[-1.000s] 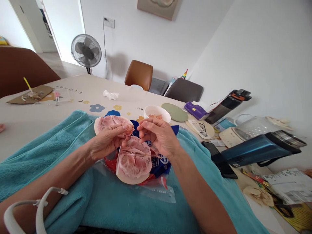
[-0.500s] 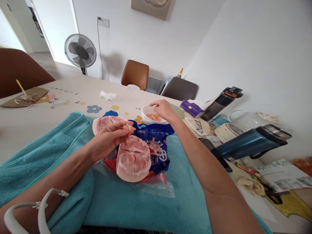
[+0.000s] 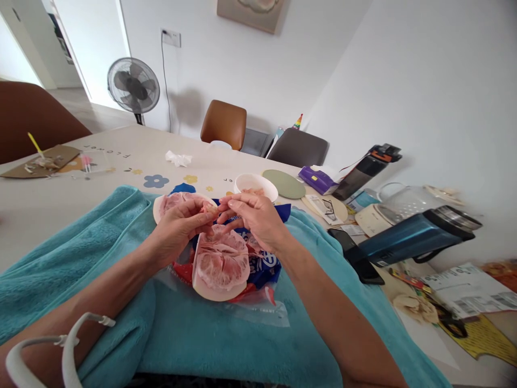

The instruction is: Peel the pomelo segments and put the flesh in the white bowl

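Note:
My left hand (image 3: 180, 226) pinches a small piece of pink pomelo flesh (image 3: 208, 208) between thumb and fingers. Close against it, my right hand (image 3: 254, 220) has its fingers bent toward the piece; its fingertips are partly hidden, so I cannot see whether it grips anything. Below both hands lies a cut pomelo half (image 3: 223, 264), pink side up, on a blue and red plastic bag (image 3: 271, 272). Another pomelo piece (image 3: 165, 205) rests behind my left hand. Behind my right hand stands a white bowl (image 3: 264, 182) with peeled pink flesh in it.
A teal blanket (image 3: 202, 345) lies under the bag. To the right are a green round mat (image 3: 285, 184), a purple tissue pack (image 3: 317, 179), a phone (image 3: 355, 256), a blue thermos (image 3: 416, 237) and scissors (image 3: 452, 323). A crumpled tissue (image 3: 178, 158) lies farther back.
My right hand has moved from over the white bowl back toward me, down to my left hand. My left hand still holds the pomelo flesh in about the same place.

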The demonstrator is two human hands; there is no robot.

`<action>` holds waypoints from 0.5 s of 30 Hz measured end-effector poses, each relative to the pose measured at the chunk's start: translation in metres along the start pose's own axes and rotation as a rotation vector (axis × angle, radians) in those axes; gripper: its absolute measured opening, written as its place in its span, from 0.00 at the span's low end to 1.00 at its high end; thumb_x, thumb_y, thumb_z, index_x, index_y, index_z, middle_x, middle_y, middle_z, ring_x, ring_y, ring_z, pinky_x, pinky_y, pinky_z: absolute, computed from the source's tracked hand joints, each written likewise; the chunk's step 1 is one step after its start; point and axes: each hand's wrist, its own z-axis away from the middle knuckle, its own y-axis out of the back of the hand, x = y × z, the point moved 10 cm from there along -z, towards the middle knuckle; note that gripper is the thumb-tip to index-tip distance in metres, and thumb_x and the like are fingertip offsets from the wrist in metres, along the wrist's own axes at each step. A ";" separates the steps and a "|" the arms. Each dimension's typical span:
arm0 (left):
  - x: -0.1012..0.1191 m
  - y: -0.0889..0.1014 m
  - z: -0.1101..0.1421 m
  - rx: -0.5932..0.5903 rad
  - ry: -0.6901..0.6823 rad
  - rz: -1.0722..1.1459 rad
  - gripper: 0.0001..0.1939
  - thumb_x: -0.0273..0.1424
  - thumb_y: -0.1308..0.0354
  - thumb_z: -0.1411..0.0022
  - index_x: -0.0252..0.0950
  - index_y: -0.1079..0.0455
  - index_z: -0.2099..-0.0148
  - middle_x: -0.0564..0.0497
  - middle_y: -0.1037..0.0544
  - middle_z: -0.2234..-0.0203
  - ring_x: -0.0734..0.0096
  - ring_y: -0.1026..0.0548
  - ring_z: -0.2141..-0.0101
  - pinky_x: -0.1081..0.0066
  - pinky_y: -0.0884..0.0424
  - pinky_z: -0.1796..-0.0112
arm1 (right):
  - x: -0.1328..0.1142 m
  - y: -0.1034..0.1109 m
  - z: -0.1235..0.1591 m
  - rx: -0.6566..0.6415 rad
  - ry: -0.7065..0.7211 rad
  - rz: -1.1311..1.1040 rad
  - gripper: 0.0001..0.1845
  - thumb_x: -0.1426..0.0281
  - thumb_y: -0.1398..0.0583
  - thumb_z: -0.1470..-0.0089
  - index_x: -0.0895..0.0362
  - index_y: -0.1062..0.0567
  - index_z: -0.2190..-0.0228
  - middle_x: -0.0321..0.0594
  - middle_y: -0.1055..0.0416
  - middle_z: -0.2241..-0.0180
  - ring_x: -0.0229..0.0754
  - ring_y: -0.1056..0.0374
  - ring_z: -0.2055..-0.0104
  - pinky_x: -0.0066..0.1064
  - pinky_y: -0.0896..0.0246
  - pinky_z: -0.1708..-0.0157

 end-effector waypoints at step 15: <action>-0.003 0.002 0.000 0.022 0.018 0.027 0.10 0.33 0.31 0.48 0.35 0.28 0.70 0.53 0.24 0.70 0.79 0.27 0.72 0.80 0.29 0.70 | -0.069 0.098 -0.051 0.480 0.230 1.160 0.13 0.66 0.46 0.40 0.59 0.26 0.72 0.46 0.24 0.67 0.45 0.27 0.63 0.37 0.34 0.59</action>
